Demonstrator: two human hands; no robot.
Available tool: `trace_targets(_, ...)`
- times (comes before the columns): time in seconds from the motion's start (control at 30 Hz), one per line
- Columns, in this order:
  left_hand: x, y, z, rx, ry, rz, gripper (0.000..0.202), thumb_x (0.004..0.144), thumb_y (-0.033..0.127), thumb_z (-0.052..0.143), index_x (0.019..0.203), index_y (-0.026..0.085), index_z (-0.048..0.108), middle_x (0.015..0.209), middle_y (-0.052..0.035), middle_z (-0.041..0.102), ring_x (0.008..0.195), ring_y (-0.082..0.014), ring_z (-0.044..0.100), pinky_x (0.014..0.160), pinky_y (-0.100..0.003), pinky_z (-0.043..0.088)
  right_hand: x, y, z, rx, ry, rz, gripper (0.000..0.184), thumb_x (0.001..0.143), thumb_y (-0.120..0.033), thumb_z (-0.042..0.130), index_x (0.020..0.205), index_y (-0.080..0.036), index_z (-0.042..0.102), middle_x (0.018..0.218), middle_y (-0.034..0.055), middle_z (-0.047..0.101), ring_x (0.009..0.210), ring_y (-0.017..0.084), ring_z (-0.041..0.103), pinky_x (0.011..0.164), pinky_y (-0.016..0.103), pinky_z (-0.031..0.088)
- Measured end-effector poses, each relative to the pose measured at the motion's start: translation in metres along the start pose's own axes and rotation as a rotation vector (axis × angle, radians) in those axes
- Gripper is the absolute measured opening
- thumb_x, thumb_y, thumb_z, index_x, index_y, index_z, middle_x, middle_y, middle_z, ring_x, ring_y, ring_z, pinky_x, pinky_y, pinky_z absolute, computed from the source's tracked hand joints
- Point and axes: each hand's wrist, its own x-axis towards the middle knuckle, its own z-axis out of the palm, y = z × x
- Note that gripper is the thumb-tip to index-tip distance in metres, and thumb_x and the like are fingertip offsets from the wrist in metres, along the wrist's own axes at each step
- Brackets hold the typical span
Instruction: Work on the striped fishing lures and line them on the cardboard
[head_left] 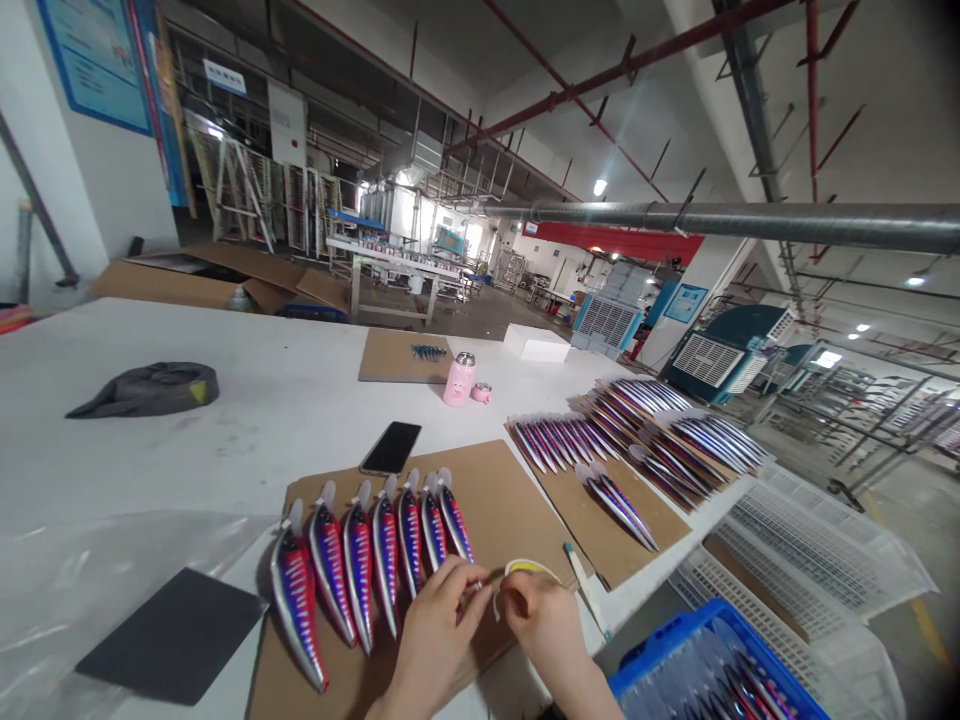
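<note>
Several fishing lures [358, 565], purple with red bellies and pale stripes, lie in a row on a brown cardboard sheet [510, 490]. My left hand [444, 622] is closed in a pinch beside the tail end of the rightmost lure [454, 515] in that row. Close by on its right, my right hand [546, 618] is also closed, fingertips pressed together. What is between the fingers of either hand is too small to make out. A white band with a yellow inside [526, 566] curves just behind my right fingers. A thin white tool with a blue tip [585, 588] lies right of that hand.
More lures [566, 440] lie on cardboard at the right, beside stacked sheets of them [660, 420]. A phone [391, 447], a pink bottle [459, 380] and a dark plate [174, 634] are on the white table [300, 350]. A blue crate [630, 670] of lures stands lower right.
</note>
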Motion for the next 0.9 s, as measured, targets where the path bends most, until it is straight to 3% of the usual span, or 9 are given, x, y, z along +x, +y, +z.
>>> trace_targets(0.13,-0.004,0.0,0.01,0.078,-0.024,0.042,0.01,0.083,0.024,0.053,0.077,0.025,0.061,0.081,0.0004,0.062,0.081,-0.0186,0.06,0.072,-0.028,0.043,0.0,-0.004,0.003,-0.049,-0.05,-0.02,0.026,0.065,-0.003,0.052,0.07,-0.023,0.068,0.069,0.0005,0.072,0.065,0.015,0.065,0.061,0.021,0.039)
trace_targets(0.33,-0.004,-0.004,0.013,0.076,-0.017,0.022,0.016,0.082,0.021,0.047,0.073,0.023,0.06,0.078,-0.0006,0.062,0.078,-0.0199,0.058,0.072,-0.03,0.039,0.002,-0.008,0.005,-0.058,-0.07,-0.012,0.022,0.07,-0.006,0.053,0.07,-0.022,0.067,0.069,0.0014,0.071,0.065,0.016,0.065,0.06,0.021,0.038)
trace_targets(0.6,0.0,-0.001,0.012,-0.199,0.032,-0.182,0.016,0.075,0.028,0.052,0.061,0.021,0.055,0.063,0.0008,0.056,0.064,-0.0172,0.053,0.064,-0.028,0.041,-0.003,-0.014,0.001,0.061,-0.061,-0.023,0.023,0.074,-0.006,0.05,0.074,-0.023,0.066,0.072,-0.0026,0.07,0.069,0.011,0.065,0.065,0.016,0.042)
trace_targets(0.77,0.003,-0.001,0.008,-0.476,0.062,-0.36,0.033,0.079,0.049,0.05,0.07,0.018,0.056,0.058,0.0035,0.051,0.054,-0.0129,0.05,0.053,-0.024,0.044,0.015,0.012,0.004,0.002,0.025,0.07,0.026,0.083,-0.011,0.045,0.094,-0.022,0.065,0.084,0.0035,0.071,0.078,0.017,0.065,0.071,0.023,0.045)
trace_targets(0.83,0.004,-0.002,0.008,-0.596,0.127,-0.435,0.042,0.071,0.059,0.057,0.077,0.017,0.06,0.064,0.0018,0.055,0.057,-0.0135,0.052,0.054,-0.024,0.046,0.026,0.031,0.005,-0.059,0.049,0.12,0.033,0.082,-0.011,0.047,0.11,-0.021,0.061,0.085,0.0056,0.071,0.077,0.019,0.065,0.07,0.025,0.046)
trace_targets(0.9,0.007,-0.007,0.01,-0.77,0.244,-0.576,0.055,0.054,0.064,0.07,0.083,0.018,0.064,0.069,0.0003,0.061,0.064,-0.015,0.056,0.055,-0.023,0.048,0.034,0.051,0.005,-0.11,0.054,0.142,0.04,0.077,-0.011,0.054,0.115,-0.022,0.058,0.086,0.0047,0.071,0.08,0.02,0.065,0.072,0.026,0.046)
